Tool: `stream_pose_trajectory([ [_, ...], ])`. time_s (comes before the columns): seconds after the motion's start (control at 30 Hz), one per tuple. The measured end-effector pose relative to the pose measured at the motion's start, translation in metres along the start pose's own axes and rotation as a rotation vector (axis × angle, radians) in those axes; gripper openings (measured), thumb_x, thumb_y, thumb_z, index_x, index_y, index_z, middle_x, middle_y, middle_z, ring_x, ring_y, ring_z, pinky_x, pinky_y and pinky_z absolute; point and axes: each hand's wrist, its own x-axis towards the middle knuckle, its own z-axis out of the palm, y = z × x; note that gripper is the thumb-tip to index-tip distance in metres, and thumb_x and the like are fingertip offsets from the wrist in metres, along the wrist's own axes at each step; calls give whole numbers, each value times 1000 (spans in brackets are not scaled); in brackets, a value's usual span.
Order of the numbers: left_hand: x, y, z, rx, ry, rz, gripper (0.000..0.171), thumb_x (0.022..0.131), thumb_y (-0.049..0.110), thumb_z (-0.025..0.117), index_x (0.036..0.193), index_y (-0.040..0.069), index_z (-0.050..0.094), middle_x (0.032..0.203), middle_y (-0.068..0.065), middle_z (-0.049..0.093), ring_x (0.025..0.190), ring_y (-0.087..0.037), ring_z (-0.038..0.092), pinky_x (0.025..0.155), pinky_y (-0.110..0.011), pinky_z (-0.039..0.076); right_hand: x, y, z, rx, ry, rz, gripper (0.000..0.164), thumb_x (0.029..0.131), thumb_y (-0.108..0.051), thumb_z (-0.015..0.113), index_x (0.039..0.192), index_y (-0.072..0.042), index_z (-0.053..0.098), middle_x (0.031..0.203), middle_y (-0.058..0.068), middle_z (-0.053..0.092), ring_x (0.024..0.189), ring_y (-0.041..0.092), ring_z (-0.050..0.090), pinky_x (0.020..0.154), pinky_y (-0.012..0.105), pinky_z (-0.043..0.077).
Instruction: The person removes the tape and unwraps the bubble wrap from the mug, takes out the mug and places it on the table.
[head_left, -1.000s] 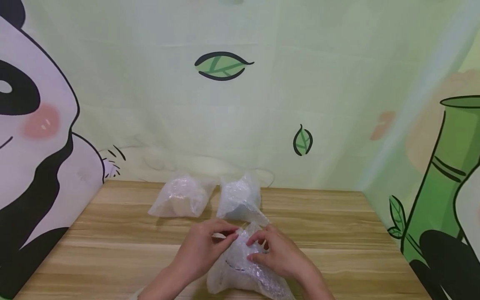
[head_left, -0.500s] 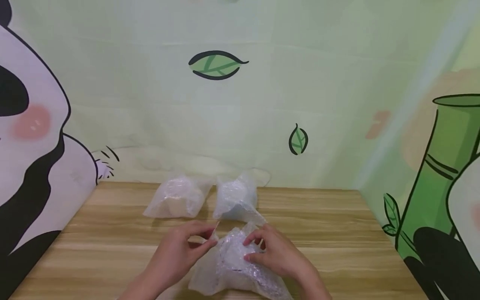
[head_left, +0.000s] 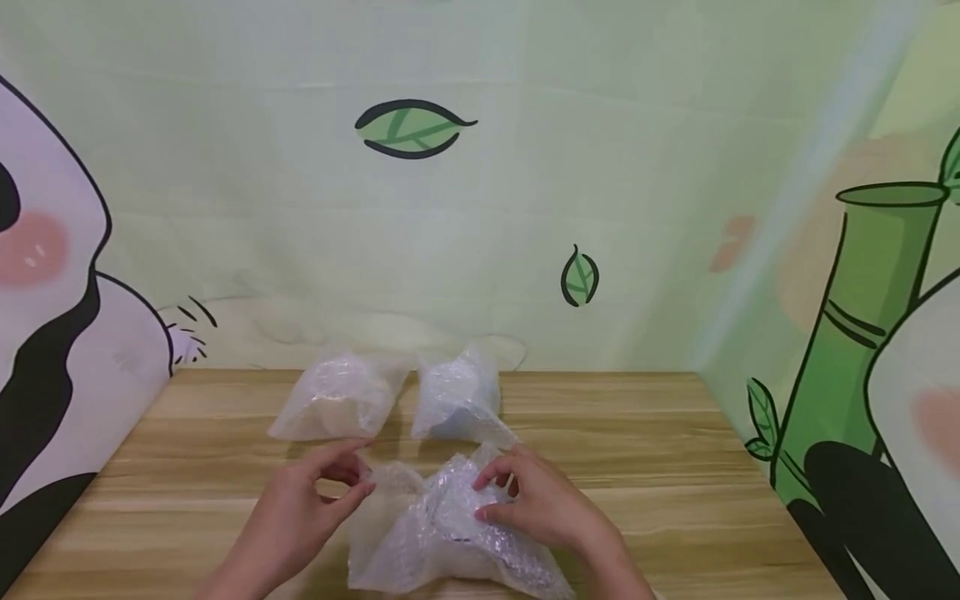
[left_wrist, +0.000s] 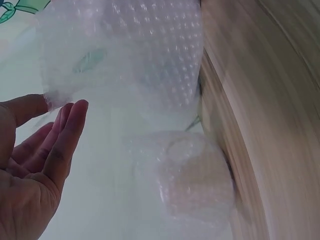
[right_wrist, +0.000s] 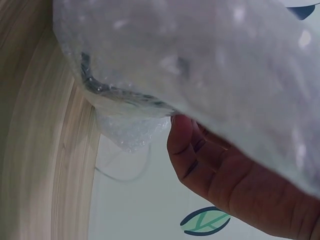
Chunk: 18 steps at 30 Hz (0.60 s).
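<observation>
A bubble-wrapped bundle (head_left: 457,542) lies at the front of the table, its contents hidden apart from a dark line. My left hand (head_left: 303,508) pinches the edge of its bubble wrap (head_left: 386,492) and holds that flap out to the left. In the left wrist view the sheet (left_wrist: 150,45) hangs up and away from the thumb and fingertips. With curled fingers and thumb, my right hand (head_left: 543,508) holds the bundle's right side from above. The right wrist view shows wrap (right_wrist: 210,60) covering part of that hand (right_wrist: 220,170).
Two more bubble-wrapped bundles stand behind, the left one (head_left: 337,400) with something beige inside and the right one (head_left: 457,396) with something bluish. The wood-grain table (head_left: 622,467) ends at a printed cloth backdrop (head_left: 487,208).
My left hand has moved left, drawing the bubble wrap flap out from the bundle's top. My right hand has kept its place on the bundle. The head view has turned slightly right.
</observation>
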Motion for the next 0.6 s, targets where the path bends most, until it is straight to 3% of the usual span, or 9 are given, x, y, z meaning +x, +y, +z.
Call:
stream_pose_trajectory([
  [0.17,-2,-7,-7,38,35,7,62,87,9,83,142,24,60,93,8,73,85,-5,72,67,-21,59,0,0,1,11,-3,9,22,83,-28,87,103,-23,77,100,-2,59,90,14,55,74,28,46],
  [0.3,-4,-9,-12,67,84,57,75,84,7,85,149,25,52,106,3,73,90,-12,74,72,-27,62,1,1,1,9,-3,11,22,83,-28,87,102,-23,77,100,-2,59,89,13,55,74,28,46],
  [0.4,-6,-6,-13,148,156,143,82,79,8,89,151,25,52,119,1,70,99,-17,71,78,-32,63,1,1,1,9,-3,11,22,83,-27,87,102,-23,77,99,-2,59,88,13,55,73,28,46],
  [0.5,-7,2,-14,235,238,253,85,73,11,93,148,24,56,130,-1,65,111,-21,66,93,-22,55,2,2,0,14,-5,10,22,83,-27,87,102,-23,77,100,-2,59,88,14,55,74,28,46],
  [0.6,-6,16,-13,261,274,361,81,70,11,93,144,22,61,135,-6,61,120,-24,60,105,-11,38,2,2,1,16,-4,8,22,83,-27,87,102,-23,77,100,-1,59,89,15,55,74,27,46],
])
